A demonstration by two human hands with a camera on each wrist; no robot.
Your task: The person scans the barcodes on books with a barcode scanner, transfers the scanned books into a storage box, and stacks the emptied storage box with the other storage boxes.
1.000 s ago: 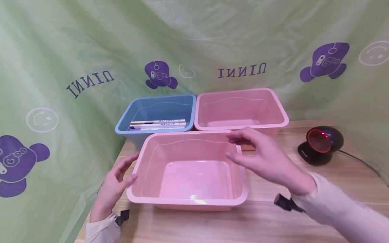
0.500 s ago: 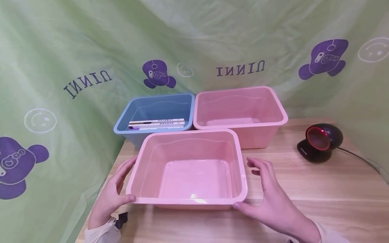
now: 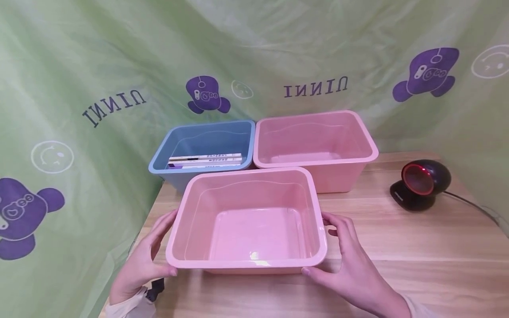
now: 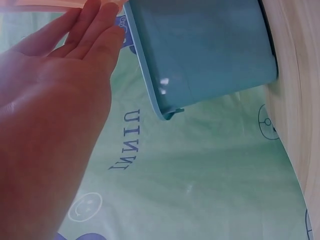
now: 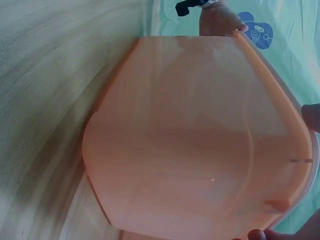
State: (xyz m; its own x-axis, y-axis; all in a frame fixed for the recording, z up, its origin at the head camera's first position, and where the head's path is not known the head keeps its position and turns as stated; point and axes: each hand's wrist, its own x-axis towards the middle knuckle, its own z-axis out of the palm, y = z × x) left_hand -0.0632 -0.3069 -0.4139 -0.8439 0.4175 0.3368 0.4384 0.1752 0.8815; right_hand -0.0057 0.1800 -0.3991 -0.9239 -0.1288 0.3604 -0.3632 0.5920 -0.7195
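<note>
An open pink plastic bin (image 3: 254, 234) stands nearest on the wooden table, with nothing inside. My left hand (image 3: 141, 260) holds its left front corner, thumb at the front and fingers along the side. In the left wrist view, the fingers (image 4: 92, 37) reach the bin's rim (image 4: 40, 6). At the opposite corner my right hand (image 3: 355, 274) holds the bin, thumb under the front rim and fingertips against the right side. The right wrist view shows the bin's outer wall (image 5: 185, 135), with my right thumb (image 5: 311, 117) at the rim.
Behind stand a blue bin (image 3: 202, 140) with several thin white printed items (image 3: 207, 161) and a second pink bin (image 3: 334, 174). At right sits a black scanner (image 3: 422, 183) with a red-lit window and a cable. A green patterned cloth (image 3: 254, 53) hangs around the table (image 3: 397, 247).
My right hand has come down from above the bin's far right corner to its right front corner. My left thumb has moved nearer, to the left front corner. The bin has hardly moved.
</note>
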